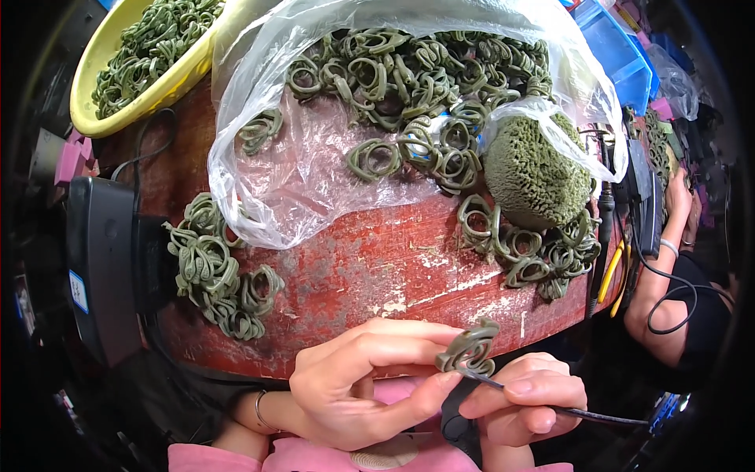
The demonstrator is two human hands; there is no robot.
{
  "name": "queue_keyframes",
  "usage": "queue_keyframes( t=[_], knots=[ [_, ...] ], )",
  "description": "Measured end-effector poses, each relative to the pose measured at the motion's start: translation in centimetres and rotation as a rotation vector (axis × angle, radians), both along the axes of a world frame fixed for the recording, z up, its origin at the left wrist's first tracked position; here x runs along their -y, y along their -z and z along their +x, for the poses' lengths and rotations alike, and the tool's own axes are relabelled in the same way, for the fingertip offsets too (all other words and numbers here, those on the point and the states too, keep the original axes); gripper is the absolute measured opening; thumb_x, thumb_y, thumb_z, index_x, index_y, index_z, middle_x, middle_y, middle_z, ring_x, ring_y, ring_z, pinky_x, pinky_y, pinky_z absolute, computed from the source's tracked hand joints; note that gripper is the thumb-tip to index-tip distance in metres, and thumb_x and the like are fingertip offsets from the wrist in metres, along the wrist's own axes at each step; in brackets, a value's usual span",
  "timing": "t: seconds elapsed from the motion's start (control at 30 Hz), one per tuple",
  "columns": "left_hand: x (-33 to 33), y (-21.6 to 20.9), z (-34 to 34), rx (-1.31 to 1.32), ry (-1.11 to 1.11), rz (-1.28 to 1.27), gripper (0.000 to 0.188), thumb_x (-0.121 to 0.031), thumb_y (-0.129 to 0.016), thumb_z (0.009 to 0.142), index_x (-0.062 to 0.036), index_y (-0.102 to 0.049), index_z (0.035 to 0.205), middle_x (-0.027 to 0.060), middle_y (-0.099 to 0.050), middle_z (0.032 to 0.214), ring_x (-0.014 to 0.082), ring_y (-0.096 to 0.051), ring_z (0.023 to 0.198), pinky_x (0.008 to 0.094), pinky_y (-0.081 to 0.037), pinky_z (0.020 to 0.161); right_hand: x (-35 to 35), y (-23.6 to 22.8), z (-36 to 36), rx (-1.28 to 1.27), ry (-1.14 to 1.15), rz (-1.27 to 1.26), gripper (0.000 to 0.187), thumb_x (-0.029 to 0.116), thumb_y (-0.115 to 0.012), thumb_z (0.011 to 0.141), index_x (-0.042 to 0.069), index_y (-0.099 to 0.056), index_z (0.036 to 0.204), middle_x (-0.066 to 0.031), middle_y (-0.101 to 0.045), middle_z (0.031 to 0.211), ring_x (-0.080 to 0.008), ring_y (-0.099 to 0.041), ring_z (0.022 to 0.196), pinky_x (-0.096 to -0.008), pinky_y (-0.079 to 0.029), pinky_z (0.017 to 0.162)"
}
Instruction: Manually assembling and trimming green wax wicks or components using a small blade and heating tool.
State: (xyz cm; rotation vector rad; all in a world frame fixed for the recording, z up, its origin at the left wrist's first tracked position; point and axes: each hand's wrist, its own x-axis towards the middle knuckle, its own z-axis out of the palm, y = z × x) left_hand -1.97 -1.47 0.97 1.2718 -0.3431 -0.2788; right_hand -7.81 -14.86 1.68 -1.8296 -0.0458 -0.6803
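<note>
My left hand [370, 377] pinches a dark green ring-shaped piece with curled bands [470, 350] between thumb and fingers, just past the table's near edge. My right hand [531, 401] is closed around a thin dark rod-like tool [566, 411]. Its tip meets the lower side of the piece, or lies very close to it; I cannot tell which. Beyond my hands, many similar green rings [425, 71] lie heaped on a clear plastic bag [259, 197]. One loose group [208, 267] sits on the left, another [543, 256] on the right.
The red, worn tabletop [354, 275] curves before me. A yellow basin [86, 110] of green rings stands far left, above a black box [102, 267]. A rough green block [539, 169] sits right of the bag, near yellow-handled pliers [611, 271] and blue bins [617, 55]. Another person's arm [664, 244] is at right.
</note>
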Motion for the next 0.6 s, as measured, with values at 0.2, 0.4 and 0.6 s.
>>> queue_keyframes(
  t=[0.2,0.4,0.6],
  knots=[
    [0.1,0.3,0.4,0.026,-0.008,0.042,0.026,0.008,-0.069,0.065,0.0073,-0.059,0.09,0.017,-0.062,0.088,0.02,-0.062,0.078,0.0261,-0.051,0.066,-0.3,0.4,0.3,-0.011,0.038,-0.009,0.037,0.041,-0.039,0.091,0.005,-0.047,0.085,-0.0032,-0.055,0.043,-0.0093,-0.051,0.037,-0.0175,-0.039,0.037],
    [0.0,0.7,1.0,-0.262,0.104,-0.001,0.024,0.008,-0.067,0.069,0.0042,-0.061,0.092,0.0121,-0.059,0.092,0.016,-0.059,0.085,0.0242,-0.05,0.068,-0.5,0.4,0.7,-0.113,0.073,-0.021,0.039,0.042,-0.037,0.091,0.005,-0.046,0.083,-0.0046,-0.053,0.043,-0.0105,-0.049,0.036,-0.019,-0.036,0.038],
    [0.2,0.9,0.8,-0.295,0.124,-0.015,0.022,0.01,-0.063,0.072,0.0028,-0.062,0.093,0.0087,-0.053,0.098,0.0144,-0.057,0.088,0.0242,-0.053,0.074,0.8,1.8,-0.1,-0.088,0.007,0.06,0.031,0.027,-0.037,0.094,-0.003,-0.046,0.093,-0.0127,-0.061,0.056,-0.0181,-0.06,0.048,-0.0252,-0.048,0.043]
  ],
)
